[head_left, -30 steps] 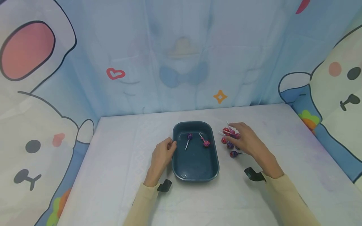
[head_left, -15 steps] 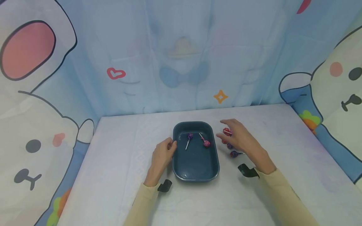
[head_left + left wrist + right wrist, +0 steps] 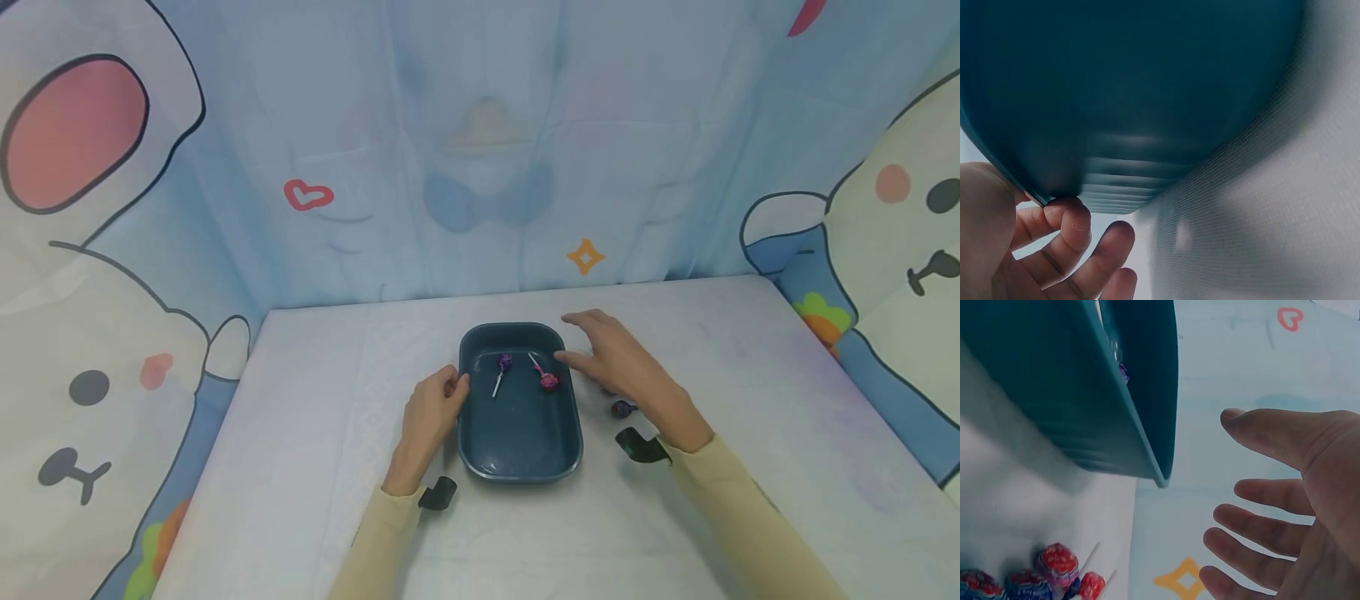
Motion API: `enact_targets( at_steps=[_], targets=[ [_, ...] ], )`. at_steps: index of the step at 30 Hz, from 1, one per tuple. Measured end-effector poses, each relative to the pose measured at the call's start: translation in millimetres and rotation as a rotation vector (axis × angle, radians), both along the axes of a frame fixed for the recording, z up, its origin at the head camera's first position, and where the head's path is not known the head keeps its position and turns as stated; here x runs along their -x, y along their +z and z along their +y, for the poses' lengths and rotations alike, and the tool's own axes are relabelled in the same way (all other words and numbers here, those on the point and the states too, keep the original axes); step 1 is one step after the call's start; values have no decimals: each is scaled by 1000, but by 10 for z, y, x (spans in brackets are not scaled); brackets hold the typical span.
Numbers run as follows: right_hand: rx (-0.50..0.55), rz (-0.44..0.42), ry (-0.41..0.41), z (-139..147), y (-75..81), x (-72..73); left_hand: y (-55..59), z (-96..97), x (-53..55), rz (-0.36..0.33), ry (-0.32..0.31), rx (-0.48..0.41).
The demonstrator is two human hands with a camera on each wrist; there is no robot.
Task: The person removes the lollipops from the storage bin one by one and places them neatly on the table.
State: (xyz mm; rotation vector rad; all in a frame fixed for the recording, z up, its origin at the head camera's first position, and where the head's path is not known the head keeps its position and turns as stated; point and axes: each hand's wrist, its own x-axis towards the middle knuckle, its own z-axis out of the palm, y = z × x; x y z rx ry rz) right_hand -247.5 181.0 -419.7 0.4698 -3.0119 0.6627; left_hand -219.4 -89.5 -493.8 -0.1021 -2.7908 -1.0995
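Observation:
A dark teal rectangular tray stands on the table with two lollipops in it, a purple one and a pink one. My left hand pinches its left rim between thumb and fingers, as the left wrist view shows. Over the tray's right edge hovers my right hand, its fingers spread and nothing in them. Beneath that hand several wrapped lollipops lie on the table beside the tray. The hand hides most of them in the head view, where a dark one still shows.
White cloth covers the table. A blue curtain with cartoon prints hangs along the back edge, and printed bunny figures flank both sides.
My right hand has moved left from the loose lollipops to the tray's right rim, its fingers spread. The left hand, the tray and the two lollipops in it have stayed put.

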Motion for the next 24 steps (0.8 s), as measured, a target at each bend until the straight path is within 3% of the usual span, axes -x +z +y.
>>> enact_targets(
  at_steps=[8, 24],
  targets=[
    [-53, -1, 21, -144, -5, 41, 17, 8, 1, -8, 7, -1],
    [-102, 58, 146, -407, -3, 100, 16, -3, -2, -24, 2, -6]
  ],
)
